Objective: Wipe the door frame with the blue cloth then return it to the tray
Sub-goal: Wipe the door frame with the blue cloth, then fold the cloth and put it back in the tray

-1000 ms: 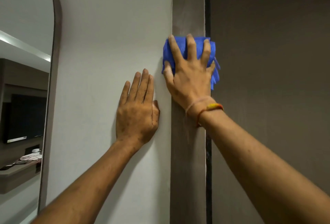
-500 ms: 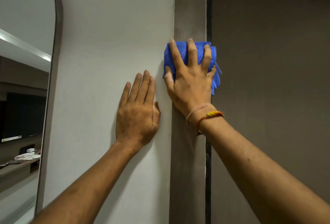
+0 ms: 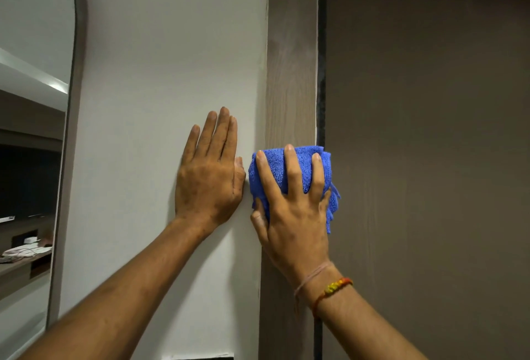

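left hand [image 3: 210,179]: flat open on wall [image 3: 172,58] | right hand [image 3: 292,216]: fingers spread, pressing blue cloth [image 3: 289,167] against door frame [image 3: 291,58]

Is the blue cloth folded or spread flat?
Folded: the blue cloth sits bunched in layers under the right hand, loose edges hanging right.

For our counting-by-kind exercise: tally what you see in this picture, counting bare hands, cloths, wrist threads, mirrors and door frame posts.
Bare hands: 2, left hand flat on the white wall, right hand pressing the cloth
Fringed blue terry cloth: 1
Wrist threads: 2, orange-yellow bracelet, pale thread
Arched grey-framed mirror: 1
Grey-brown wooden door frame post: 1
Total: 7
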A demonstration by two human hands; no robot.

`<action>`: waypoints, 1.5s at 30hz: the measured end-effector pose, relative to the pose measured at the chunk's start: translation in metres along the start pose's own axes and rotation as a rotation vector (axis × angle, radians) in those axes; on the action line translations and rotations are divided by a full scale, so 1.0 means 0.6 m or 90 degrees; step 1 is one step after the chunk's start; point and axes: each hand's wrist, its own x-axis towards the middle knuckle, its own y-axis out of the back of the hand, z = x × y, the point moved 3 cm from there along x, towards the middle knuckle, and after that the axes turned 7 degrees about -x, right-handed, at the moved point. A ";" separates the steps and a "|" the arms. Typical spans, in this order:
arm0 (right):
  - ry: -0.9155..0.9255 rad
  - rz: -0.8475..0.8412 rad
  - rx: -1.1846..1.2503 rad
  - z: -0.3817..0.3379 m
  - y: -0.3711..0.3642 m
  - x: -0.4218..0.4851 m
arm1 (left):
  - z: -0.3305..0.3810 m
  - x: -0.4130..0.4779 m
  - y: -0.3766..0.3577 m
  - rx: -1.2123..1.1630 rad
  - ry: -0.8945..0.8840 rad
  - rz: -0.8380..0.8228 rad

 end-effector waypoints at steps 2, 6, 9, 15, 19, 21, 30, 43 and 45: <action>0.013 0.001 0.005 0.002 0.006 0.024 | 0.002 0.000 0.001 0.000 -0.003 0.005; 0.006 0.014 0.016 0.007 0.029 0.141 | 0.002 0.001 0.001 0.002 -0.002 0.013; -0.011 0.019 0.023 0.006 0.036 0.192 | 0.000 0.002 0.001 0.009 0.000 0.015; -0.015 0.010 0.019 -0.002 0.017 0.074 | 0.000 -0.001 0.003 -0.021 0.007 -0.010; -0.020 -0.017 0.118 0.001 0.031 -0.011 | 0.016 0.001 0.036 -0.129 0.057 -0.043; -0.055 -0.014 0.225 0.013 0.050 -0.029 | 0.039 -0.005 0.059 -0.260 0.144 -0.037; -0.159 -0.010 0.376 0.080 0.160 -0.193 | 0.222 -0.164 0.127 -0.724 0.343 -0.377; -0.884 -0.218 0.678 0.360 0.369 -0.581 | 0.603 -0.374 0.070 -0.998 0.205 -0.875; -0.956 -0.185 0.713 0.400 0.426 -0.644 | 0.692 -0.401 0.078 -1.058 0.145 -0.930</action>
